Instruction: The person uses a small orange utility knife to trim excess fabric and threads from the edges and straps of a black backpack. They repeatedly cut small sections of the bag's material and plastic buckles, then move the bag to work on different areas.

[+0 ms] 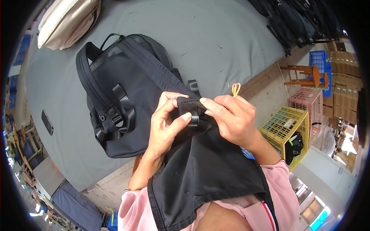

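A black backpack [131, 77] lies on the grey-covered table in front of me, its shoulder straps facing up. Between the thumb and fingers of my left hand [163, 123] is the lower end of the right-hand shoulder strap [185, 104], where a line of stitching shows. My right hand [233, 117] is closed round a slim tool with a yellow looped end [236, 89]; its thin dark metal tip touches the stitched edge. Most of that tool is hidden in the fist. Just below the fingers hangs a black buckle [194, 120].
A phone [47, 122] lies at the left on the grey table cover [216, 34]. A beige bag [68, 23] sits far left, a pile of black bags [296, 23] far right. Beyond the table's right edge are a wooden stool [304, 75], a yellow crate [287, 123] and a pink crate [306, 101].
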Demonstrator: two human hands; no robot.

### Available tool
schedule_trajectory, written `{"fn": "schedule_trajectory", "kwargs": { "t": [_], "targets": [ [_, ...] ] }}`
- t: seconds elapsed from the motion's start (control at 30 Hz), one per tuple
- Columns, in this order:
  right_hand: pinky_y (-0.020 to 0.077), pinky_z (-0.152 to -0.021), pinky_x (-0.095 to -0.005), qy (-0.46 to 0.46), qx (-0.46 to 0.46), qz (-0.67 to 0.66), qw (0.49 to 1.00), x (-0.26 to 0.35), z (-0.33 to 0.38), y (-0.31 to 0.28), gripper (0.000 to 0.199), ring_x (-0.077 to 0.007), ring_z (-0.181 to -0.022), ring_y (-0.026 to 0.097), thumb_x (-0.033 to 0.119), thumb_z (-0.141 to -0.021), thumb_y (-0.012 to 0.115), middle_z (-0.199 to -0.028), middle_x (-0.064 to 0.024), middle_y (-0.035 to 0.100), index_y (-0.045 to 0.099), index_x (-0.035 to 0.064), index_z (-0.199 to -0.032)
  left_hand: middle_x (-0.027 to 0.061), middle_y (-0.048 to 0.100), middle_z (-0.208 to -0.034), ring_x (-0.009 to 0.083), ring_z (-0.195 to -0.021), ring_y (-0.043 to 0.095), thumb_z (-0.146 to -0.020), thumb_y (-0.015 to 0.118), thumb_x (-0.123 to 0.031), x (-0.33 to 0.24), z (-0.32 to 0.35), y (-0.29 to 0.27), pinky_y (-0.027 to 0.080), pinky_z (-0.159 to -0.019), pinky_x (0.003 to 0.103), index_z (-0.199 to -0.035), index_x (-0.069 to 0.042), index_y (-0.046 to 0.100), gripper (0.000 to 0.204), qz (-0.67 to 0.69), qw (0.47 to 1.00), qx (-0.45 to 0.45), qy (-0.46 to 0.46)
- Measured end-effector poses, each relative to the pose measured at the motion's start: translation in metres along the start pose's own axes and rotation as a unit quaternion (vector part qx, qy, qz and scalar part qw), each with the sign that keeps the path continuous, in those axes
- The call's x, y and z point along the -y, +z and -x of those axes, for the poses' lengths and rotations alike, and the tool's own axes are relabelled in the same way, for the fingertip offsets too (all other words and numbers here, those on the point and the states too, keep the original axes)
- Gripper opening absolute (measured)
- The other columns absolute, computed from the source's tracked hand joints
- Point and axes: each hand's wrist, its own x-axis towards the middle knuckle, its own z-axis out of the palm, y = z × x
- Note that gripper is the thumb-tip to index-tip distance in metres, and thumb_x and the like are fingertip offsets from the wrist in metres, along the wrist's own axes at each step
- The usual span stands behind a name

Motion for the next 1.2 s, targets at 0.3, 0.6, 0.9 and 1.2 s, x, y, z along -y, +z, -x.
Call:
{"fn": "schedule_trajectory", "kwargs": {
  "t": [0.3,0.6,0.9,1.2],
  "targets": [
    [0.0419,-0.052,-0.0298,0.023,-0.036,-0.038,0.998,-0.007,0.003,-0.002,0.034,-0.0166,-0.060,0.056,0.009,-0.068,0.069,-0.077,-0.0019,0.057,0.066,0.0082,-0.102,0.0070,0.049,-0.106,0.0159,-0.102,0.044,-0.075,0.065,-0.009,0.001,0.000,-0.001,0.035,-0.092,0.030,-0.092,-0.001,0.062,0.019,-0.012,1.000,-0.004,0.004],
    [0.0402,-0.053,-0.0289,-0.003,0.015,0.005,1.000,-0.001,-0.004,-0.006,0.034,-0.0149,-0.061,0.055,0.008,-0.069,0.068,-0.076,-0.0009,0.056,0.066,0.0089,-0.102,0.0070,0.049,-0.106,0.0159,-0.102,0.044,-0.075,0.064,-0.009,0.002,0.000,-0.002,0.035,-0.092,0.030,-0.092,0.000,0.062,0.020,-0.010,1.000,-0.004,0.007],
    [0.0419,-0.051,-0.0302,0.039,0.023,-0.048,0.998,0.001,-0.001,0.000,0.032,-0.0164,-0.059,0.056,0.006,-0.069,0.069,-0.077,-0.0012,0.057,0.065,0.0083,-0.100,0.0075,0.048,-0.107,0.0162,-0.102,0.044,-0.074,0.064,-0.008,0.001,0.002,-0.002,0.035,-0.092,0.029,-0.092,0.001,0.061,0.020,-0.008,1.000,-0.006,0.008],
    [0.0461,-0.054,-0.0310,0.094,-0.062,-0.119,0.986,0.002,0.003,0.010,0.028,-0.0209,-0.060,0.057,0.005,-0.070,0.070,-0.077,-0.0049,0.058,0.064,0.0058,-0.097,0.0080,0.048,-0.110,0.0167,-0.105,0.043,-0.076,0.066,-0.010,0.005,0.002,0.000,0.034,-0.094,0.030,-0.094,0.000,0.062,0.021,-0.008,1.000,-0.008,0.027]
  ]
}}
